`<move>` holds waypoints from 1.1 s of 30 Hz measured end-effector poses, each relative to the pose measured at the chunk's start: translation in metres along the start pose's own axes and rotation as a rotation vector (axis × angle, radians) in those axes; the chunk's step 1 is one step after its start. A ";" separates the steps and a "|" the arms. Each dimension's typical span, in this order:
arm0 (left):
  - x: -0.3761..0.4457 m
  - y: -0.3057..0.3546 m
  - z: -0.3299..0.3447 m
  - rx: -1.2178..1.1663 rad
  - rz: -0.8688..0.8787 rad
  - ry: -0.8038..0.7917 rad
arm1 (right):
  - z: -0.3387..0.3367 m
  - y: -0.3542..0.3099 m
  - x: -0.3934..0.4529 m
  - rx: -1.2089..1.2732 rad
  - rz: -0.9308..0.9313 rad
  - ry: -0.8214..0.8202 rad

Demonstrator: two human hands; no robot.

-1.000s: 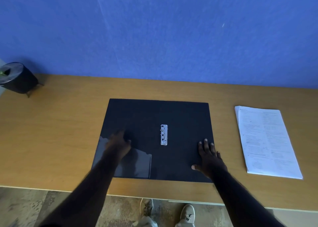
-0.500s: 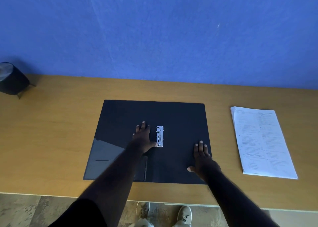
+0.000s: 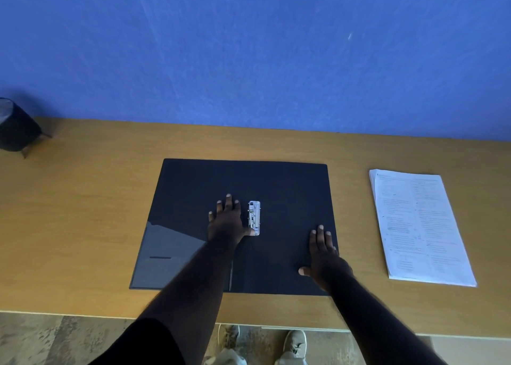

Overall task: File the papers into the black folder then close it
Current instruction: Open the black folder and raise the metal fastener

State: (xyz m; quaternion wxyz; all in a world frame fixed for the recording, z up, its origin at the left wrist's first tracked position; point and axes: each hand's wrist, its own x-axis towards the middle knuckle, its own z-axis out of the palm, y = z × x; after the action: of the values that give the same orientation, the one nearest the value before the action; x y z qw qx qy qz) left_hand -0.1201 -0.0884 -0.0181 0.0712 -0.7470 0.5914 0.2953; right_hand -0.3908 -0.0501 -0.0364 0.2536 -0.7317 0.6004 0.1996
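Note:
The black folder (image 3: 290,187) lies open and flat in the middle of the wooden table. A silver clip mechanism (image 3: 254,217) sits on its spine. My left hand (image 3: 227,221) rests flat on the left inner cover, fingers spread, its thumb touching the lower end of the clip. My right hand (image 3: 323,254) lies flat near the folder's right edge, holding nothing. A stack of printed white papers (image 3: 420,226) lies on the table to the right of the folder, apart from both hands.
A dark round container (image 3: 15,127) on small legs stands at the far left of the table (image 3: 83,212). A blue wall rises behind. The front table edge runs below the folder, with the floor and my shoes beneath.
My left hand moved from the folder's lower left pocket to beside the clip, thumb on its lower end. My right hand stayed put.

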 end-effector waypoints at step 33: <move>0.018 0.010 -0.046 -0.725 0.086 0.159 | 0.005 0.003 0.002 0.035 -0.017 0.021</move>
State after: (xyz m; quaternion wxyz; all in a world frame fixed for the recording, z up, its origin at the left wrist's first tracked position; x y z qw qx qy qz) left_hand -0.1110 -0.1275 0.0123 -0.2567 -0.7188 0.4829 0.4292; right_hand -0.3935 -0.0489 -0.0423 0.2617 -0.7343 0.6002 0.1793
